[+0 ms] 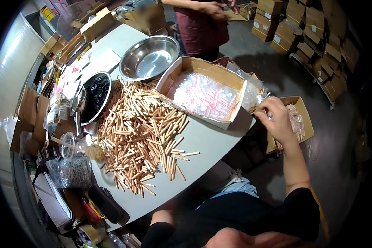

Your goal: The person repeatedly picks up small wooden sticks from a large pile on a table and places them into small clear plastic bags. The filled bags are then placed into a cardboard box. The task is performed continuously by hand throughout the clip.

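Clear plastic packet (265, 108), small and crinkled, sits pinched in the right hand (278, 120) fingers past the white tabletop (211, 144) right edge, above an open brown cardboard box (304, 120); left hand hidden

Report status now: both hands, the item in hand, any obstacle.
Right hand out past table edge, grip pinching a small clear bag above floor carton. Left hand hidden under the body. Dowel pile untouched; nothing in the way.
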Tool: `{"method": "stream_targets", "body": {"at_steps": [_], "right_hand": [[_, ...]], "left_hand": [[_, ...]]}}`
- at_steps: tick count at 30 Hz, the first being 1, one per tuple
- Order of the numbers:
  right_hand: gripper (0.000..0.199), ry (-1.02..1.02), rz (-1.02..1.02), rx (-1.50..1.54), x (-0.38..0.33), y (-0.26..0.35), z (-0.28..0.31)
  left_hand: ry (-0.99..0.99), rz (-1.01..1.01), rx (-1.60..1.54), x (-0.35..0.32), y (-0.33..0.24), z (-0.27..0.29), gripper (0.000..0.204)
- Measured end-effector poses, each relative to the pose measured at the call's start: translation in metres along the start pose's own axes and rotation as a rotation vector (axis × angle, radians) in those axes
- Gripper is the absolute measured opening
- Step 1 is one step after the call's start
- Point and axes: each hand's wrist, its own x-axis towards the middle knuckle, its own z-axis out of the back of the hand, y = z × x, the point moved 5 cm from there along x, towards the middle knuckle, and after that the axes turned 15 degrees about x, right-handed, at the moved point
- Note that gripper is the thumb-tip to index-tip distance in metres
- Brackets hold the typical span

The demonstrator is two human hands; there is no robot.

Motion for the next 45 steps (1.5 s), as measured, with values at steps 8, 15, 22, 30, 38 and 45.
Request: {"method": "stream_targets", "body": {"at_steps": [8,15,22,30,38,45], "right_hand": [[0.019,0.714,-0.229,-0.196,0.089,-0.020,-0.113],[0.012,0.531,-0.096,0.004,0.087,-0.002,-0.109],[0.023,0.282,0.149,0.149,0.051,0.083,-0.077],[0.020,0.704,0.099,0.491,-0.049,0.107,-0.134],[0.017,0.920,0.163,0.764,-0.085,0.145,-0.175],[0.014,0.534,0.204,0.483,-0.044,0.129,-0.184]], "left_hand": [[0.087,0.010,-0.003,0.015,-0.002,-0.013,0.040],[0.105,-0.013,-0.026,0.006,-0.003,-0.011,0.043],[0.148,-0.009,-0.047,-0.008,-0.001,-0.005,0.045],[0.718,-0.361,-0.498,-0.156,-0.047,0.054,0.048],[0.349,-0.577,-1.061,-0.205,-0.018,0.191,0.043],[0.178,-0.352,-1.348,-0.203,-0.007,0.204,0.007]]}}
